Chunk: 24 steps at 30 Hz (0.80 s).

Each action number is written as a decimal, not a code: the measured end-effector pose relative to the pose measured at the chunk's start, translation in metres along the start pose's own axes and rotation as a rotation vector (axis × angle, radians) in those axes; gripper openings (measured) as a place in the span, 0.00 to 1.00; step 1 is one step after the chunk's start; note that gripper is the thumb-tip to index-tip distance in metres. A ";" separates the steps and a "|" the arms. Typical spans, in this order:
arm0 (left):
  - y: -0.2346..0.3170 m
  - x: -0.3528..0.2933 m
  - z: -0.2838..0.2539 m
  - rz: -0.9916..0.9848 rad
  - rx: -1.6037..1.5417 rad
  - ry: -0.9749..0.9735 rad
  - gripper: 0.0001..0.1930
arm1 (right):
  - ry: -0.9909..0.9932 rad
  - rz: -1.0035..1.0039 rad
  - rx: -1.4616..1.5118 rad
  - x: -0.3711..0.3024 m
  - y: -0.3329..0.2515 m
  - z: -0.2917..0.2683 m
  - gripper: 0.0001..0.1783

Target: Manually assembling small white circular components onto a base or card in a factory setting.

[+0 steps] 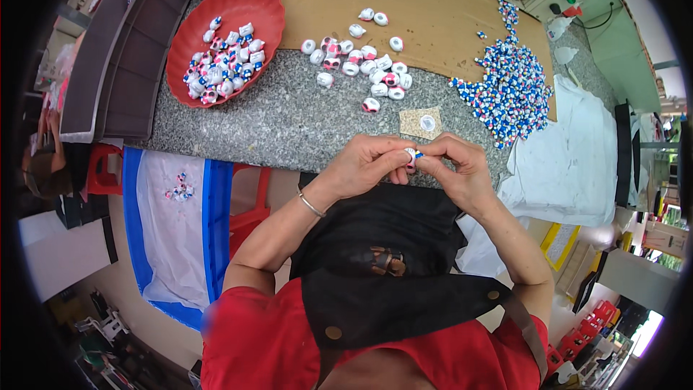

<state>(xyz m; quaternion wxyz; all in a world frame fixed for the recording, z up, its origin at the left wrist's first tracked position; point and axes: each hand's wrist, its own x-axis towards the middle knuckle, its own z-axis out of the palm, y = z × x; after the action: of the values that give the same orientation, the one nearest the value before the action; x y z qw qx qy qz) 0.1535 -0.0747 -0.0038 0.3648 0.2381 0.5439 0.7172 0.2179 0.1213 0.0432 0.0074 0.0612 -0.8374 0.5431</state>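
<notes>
Near the counter's front edge my two hands meet. My left hand point(367, 165), with a silver bangle at the wrist, pinches a small white plastic toy part point(411, 159) with pink on it. A bit of blue and yellow shows at its upper right, where the fingers of my right hand point(460, 167) are closed against it. Fingertips hide much of both parts. Just beyond them lies a beige speckled card point(420, 123) with a round white label. Several white and pink toy parts point(371, 67) are scattered farther off, some showing a round hole.
To the right spreads a heap of tiny blue and white parts point(511, 87), partly on brown cardboard point(404, 11). A red scalloped bowl point(177, 65) holds finished-looking pieces at the left. Below it stands a blue crate point(216, 224) lined with white plastic.
</notes>
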 end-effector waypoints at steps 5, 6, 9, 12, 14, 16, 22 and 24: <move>-0.007 0.002 -0.001 -0.069 -0.030 -0.033 0.14 | -0.001 0.051 -0.028 -0.007 0.007 0.004 0.07; -0.007 0.001 -0.003 -0.075 -0.070 -0.053 0.15 | -0.004 0.080 -0.019 -0.007 0.006 0.008 0.07; -0.008 0.002 -0.009 -0.151 -0.163 -0.062 0.18 | -0.047 0.091 0.001 -0.003 0.007 0.000 0.09; -0.008 0.006 -0.017 -0.223 -0.563 0.031 0.20 | 0.222 0.081 -0.242 -0.006 0.036 -0.026 0.09; -0.004 0.005 -0.020 -0.211 -0.614 0.085 0.19 | 0.269 0.016 -0.421 -0.006 0.053 -0.051 0.10; 0.001 0.005 -0.023 -0.201 -0.673 0.108 0.18 | 0.295 -0.075 -0.667 -0.009 0.066 -0.067 0.11; 0.054 -0.036 -0.098 0.541 1.054 0.951 0.09 | 0.211 -0.040 -0.736 -0.001 0.074 -0.069 0.16; 0.061 -0.061 -0.142 0.489 1.355 1.099 0.11 | 0.207 -0.078 -0.759 0.009 0.075 -0.063 0.17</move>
<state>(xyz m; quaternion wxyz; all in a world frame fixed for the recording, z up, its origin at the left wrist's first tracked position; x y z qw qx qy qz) 0.0704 -0.2173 0.0161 -0.3271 0.1349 0.8812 0.3135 0.1969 0.2076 0.0014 0.1342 0.0307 -0.9706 0.1975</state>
